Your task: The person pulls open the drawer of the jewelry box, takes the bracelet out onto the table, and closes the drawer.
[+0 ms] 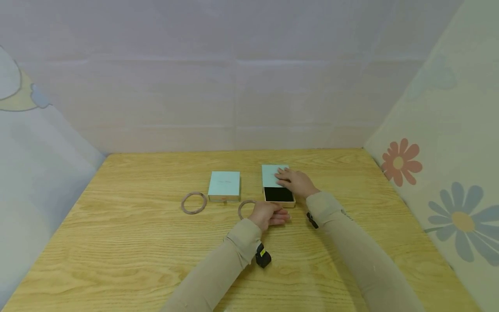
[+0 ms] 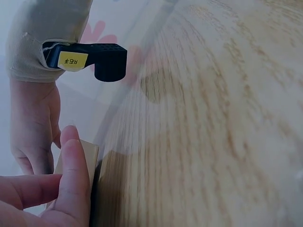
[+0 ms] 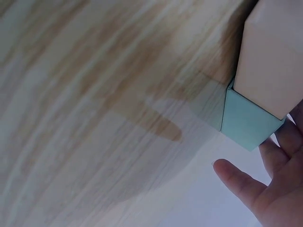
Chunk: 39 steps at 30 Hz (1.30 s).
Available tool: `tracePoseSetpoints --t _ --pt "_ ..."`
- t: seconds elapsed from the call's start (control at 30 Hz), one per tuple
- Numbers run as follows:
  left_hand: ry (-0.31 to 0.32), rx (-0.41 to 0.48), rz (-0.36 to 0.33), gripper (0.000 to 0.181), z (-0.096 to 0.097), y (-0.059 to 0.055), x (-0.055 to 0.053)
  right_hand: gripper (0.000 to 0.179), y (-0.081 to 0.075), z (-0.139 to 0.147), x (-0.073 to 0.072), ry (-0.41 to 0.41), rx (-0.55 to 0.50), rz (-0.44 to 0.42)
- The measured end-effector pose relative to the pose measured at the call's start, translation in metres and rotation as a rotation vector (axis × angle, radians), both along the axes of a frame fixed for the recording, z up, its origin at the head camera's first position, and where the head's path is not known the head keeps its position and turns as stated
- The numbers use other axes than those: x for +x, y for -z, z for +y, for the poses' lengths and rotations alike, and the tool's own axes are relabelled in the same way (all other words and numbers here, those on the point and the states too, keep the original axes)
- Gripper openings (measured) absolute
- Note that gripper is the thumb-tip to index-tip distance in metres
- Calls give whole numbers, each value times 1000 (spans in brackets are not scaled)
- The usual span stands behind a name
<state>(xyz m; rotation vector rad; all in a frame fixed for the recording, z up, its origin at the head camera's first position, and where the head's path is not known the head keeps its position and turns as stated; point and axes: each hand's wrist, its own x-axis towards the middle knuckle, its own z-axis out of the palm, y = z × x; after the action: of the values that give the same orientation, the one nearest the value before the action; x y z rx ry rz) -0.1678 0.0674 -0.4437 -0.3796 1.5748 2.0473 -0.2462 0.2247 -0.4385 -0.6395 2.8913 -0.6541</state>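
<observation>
A pale blue drawer-style jewelry box (image 1: pixel 270 175) stands right of centre on the table. Its cream-edged drawer (image 1: pixel 279 195) is partway out at the front and shows a black inside. My right hand (image 1: pixel 298 183) rests on the box's top, fingers spread. In the right wrist view the blue sleeve (image 3: pixel 248 120) and the drawer's side (image 3: pixel 267 71) run beside that hand. At the drawer's front is my left hand (image 1: pixel 268 214), thumb and forefinger pinched together at its edge; the other fingers stretch out to the right. Those fingers hide the pinched spot.
A second pale blue box (image 1: pixel 224 183), closed with a small tab in front, stands to the left. One bangle (image 1: pixel 193 203) lies left of it. Another bangle (image 1: pixel 244 209) lies partly behind my left hand. Cloth walls (image 1: pixel 234 86) border the wooden table (image 1: pixel 136 242).
</observation>
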Motion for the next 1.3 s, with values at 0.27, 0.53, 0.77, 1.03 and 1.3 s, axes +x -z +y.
tracePoseSetpoints --t 0.27,0.53,0.77,1.03,1.3 --pt "5 9 -11 25 0 -3 -2 44 0 1 1 -4 -1 -4" --pt "-6 20 -32 25 0 3 -9 44 0 2 0 -11 -15 7" --pt "2 27 -44 24 -2 2 -13 43 1 1 -1 -13 -31 14" --pt "9 53 -54 25 -3 3 -17 42 1 1 0 -16 -21 41" --pt "21 81 -78 26 -5 4 -22 42 1 0 1 -15 -31 43"
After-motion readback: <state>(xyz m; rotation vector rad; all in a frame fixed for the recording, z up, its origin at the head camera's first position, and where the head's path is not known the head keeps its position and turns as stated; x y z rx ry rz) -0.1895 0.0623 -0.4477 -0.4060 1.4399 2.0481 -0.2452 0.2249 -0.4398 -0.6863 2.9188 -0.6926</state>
